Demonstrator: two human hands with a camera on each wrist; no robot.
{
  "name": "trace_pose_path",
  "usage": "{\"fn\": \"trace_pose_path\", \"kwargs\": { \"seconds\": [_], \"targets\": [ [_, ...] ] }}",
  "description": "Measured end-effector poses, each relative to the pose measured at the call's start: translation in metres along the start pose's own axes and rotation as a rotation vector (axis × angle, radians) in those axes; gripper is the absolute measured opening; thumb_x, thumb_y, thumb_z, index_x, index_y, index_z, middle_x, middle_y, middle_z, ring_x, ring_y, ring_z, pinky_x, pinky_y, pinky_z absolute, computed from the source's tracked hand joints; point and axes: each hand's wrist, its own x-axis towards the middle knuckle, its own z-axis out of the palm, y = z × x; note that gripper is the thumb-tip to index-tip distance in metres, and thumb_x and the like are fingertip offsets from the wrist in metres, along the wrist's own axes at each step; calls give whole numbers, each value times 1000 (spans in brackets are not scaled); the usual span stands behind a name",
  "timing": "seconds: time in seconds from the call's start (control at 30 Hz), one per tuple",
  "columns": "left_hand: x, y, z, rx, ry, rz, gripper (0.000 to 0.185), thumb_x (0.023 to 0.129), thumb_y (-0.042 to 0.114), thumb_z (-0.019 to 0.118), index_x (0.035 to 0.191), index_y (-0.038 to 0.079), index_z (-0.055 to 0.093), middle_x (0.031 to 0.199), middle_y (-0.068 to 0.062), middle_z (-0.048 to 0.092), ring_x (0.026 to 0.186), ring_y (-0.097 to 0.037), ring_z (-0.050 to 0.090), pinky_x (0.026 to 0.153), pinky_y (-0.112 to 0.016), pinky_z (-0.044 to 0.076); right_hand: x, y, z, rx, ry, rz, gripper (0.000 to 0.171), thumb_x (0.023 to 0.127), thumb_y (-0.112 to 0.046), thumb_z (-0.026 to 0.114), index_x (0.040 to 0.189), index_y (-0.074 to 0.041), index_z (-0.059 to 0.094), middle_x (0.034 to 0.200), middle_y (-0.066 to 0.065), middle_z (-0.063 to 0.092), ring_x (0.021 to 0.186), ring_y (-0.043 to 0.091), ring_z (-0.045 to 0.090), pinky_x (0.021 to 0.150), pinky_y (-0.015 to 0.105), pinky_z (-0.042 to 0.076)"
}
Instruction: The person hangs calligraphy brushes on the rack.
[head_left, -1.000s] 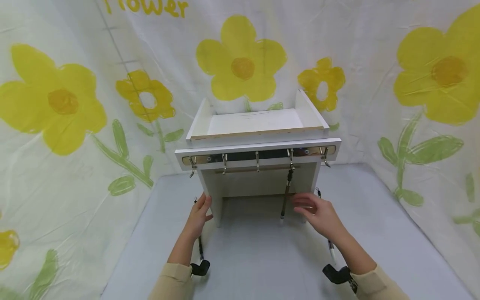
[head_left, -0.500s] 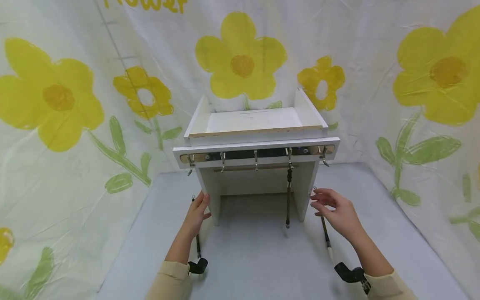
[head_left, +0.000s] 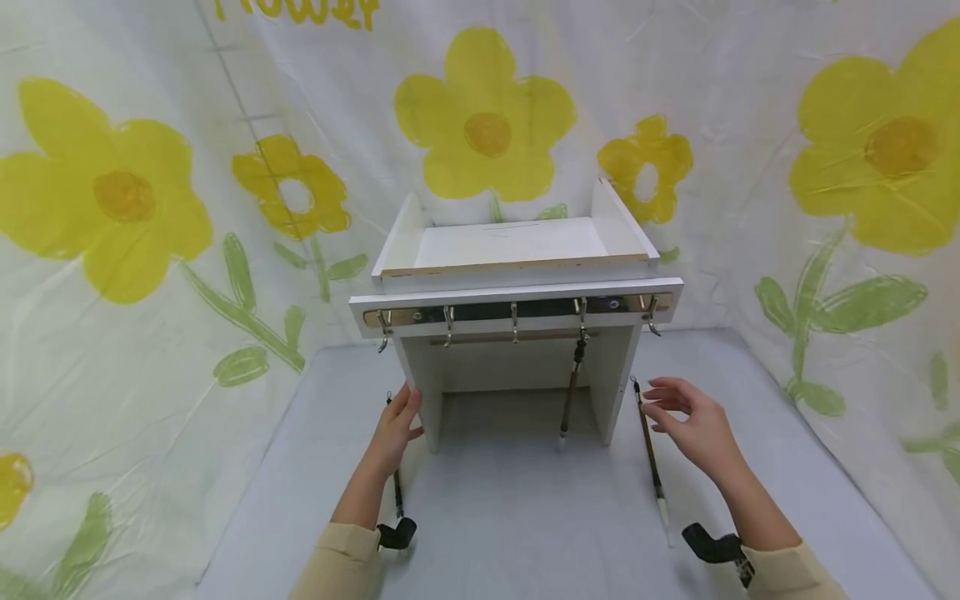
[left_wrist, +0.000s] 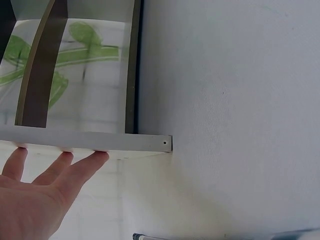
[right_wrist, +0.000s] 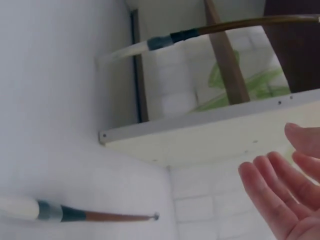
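Observation:
A white wooden shelf rack (head_left: pixel 517 279) with a metal strip of several hooks (head_left: pixel 514 312) stands on the table. From one hook, right of centre, hangs a writing brush (head_left: pixel 572 387), slightly tilted, white tip down. My left hand (head_left: pixel 392 429) touches the rack's left side panel; in the left wrist view its extended fingers (left_wrist: pixel 82 172) rest on the panel's outer face. Apart from the rack's right side, my right hand (head_left: pixel 693 425) hovers with loosely bent fingers and nothing between them. Beside it a second brush (head_left: pixel 649 454) lies on the table.
Another brush (head_left: pixel 398 492) lies left of the rack, partly hidden by my left hand and wrist camera (head_left: pixel 397 533). The grey-white table (head_left: pixel 510 533) extends around the rack. A white cloth with painted yellow flowers (head_left: pixel 487 117) hangs behind and on both sides.
My right hand has moved right, away from the hanging brush and past the rack's side panel. The hanging brush swings on its hook. My left hand stays at the left panel.

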Motion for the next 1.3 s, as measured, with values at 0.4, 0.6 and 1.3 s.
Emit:
{"fn": "trace_pose_path", "kwargs": {
  "seconds": [0.4,0.6,1.3],
  "targets": [
    [1,-3,-1,-2,7,-7,69,107,52,39,163,18,17,169,-11,18,152,-38,24,108,-63,42,5,19,1,54,-88,150,48,96,-12,70,138,2,50,125,32,62,106,41,68,71,38,64],
    [0,-2,-2,-8,13,-28,72,105,55,41,163,18,18,169,-9,18,153,-36,24,109,-62,42,7,32,4,45,-111,191,51,96,-13,71,138,5,49,126,34,61,103,39,70,72,40,64],
    [0,1,-1,-28,12,-6,68,105,51,44,163,23,20,169,-8,20,151,-38,28,108,-64,42,6,59,15,-37,-178,282,56,95,-13,71,138,11,46,127,37,58,110,48,64,69,36,64]
  ]
}}
